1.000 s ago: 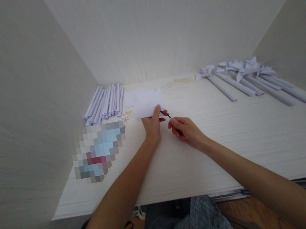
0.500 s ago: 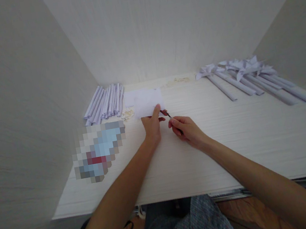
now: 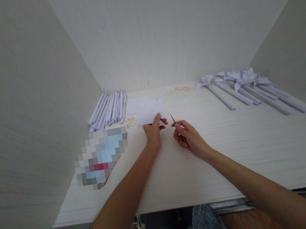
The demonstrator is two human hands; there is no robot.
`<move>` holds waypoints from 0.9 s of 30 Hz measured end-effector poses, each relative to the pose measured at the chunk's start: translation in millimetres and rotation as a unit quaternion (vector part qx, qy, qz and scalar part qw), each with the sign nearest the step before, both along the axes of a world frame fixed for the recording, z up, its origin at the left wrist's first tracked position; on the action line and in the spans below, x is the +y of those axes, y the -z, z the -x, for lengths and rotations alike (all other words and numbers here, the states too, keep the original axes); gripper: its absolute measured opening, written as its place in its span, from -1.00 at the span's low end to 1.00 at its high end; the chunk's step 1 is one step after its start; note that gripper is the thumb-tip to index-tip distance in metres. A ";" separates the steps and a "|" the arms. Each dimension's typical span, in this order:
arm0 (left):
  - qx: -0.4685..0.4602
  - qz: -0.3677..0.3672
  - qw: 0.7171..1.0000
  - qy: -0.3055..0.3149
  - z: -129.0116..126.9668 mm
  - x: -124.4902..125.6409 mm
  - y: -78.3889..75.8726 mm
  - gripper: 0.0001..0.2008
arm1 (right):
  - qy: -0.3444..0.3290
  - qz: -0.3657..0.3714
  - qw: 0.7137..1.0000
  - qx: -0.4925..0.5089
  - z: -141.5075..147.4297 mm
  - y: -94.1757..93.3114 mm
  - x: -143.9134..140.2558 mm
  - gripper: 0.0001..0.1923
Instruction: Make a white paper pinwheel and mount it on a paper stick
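Observation:
My left hand (image 3: 153, 133) pinches the near right corner of a white sheet of paper (image 3: 146, 110), thumb on top and fingers beneath. The sheet lies partly over another white sheet (image 3: 133, 105) at its left. Just to the right, my right hand (image 3: 190, 135) is closed round a thin, pointed metal tool (image 3: 173, 119) whose exact kind I cannot make out. Its tip points up and away, apart from the paper, and its lower part is hidden in my palm.
Rolled paper tubes (image 3: 108, 109) lie at the back left beside small pale bits (image 3: 130, 121). A blurred-out bluish object (image 3: 103, 154) rests in front of them. Several paper pinwheels (image 3: 237, 80) on paper sticks lie at the right. Walls enclose the table (image 3: 200, 181) on three sides.
The pointed tool has drawn back from the paper's corner, moving right with my right hand. My left hand keeps its pinch on the sheet. The view has tilted up slightly.

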State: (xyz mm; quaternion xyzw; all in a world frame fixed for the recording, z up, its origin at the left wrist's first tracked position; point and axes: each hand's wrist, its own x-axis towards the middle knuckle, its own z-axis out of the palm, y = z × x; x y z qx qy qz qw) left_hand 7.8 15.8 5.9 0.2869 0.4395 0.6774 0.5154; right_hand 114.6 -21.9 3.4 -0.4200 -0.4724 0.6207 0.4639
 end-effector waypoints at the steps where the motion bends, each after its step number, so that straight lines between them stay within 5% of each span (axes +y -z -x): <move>1: 0.004 0.001 1.000 0.007 -0.3 -0.8 -0.2 -0.85 | 0.019 -0.010 1.000 0.011 -0.1 0.7 0.4 -0.67; 7: 0.069 -0.003 0.992 0.110 -2.6 -6.1 -0.3 -0.86 | 0.189 -0.069 0.979 0.040 -5.7 3.6 8.4 -0.67; 11: 0.113 -0.007 0.984 0.135 -4.8 -7.7 -0.1 -0.87 | 0.270 -0.096 0.958 -0.030 -21.3 5.5 20.6 -0.71; 16: 0.133 0.012 0.981 0.142 -7.0 -7.6 0.4 -0.85 | 0.226 -0.167 0.938 -0.202 -45.5 -13.5 71.4 -0.68; 21: 0.134 0.039 0.979 0.146 -8.4 -6.3 0.0 -0.82 | 0.141 -0.240 0.844 -0.458 -48.3 -43.1 145.2 -0.88; 27: 0.127 0.060 0.980 0.142 -9.5 -3.8 0.2 -0.77 | 0.156 -0.207 0.828 -0.497 -25.1 -30.1 195.2 -0.93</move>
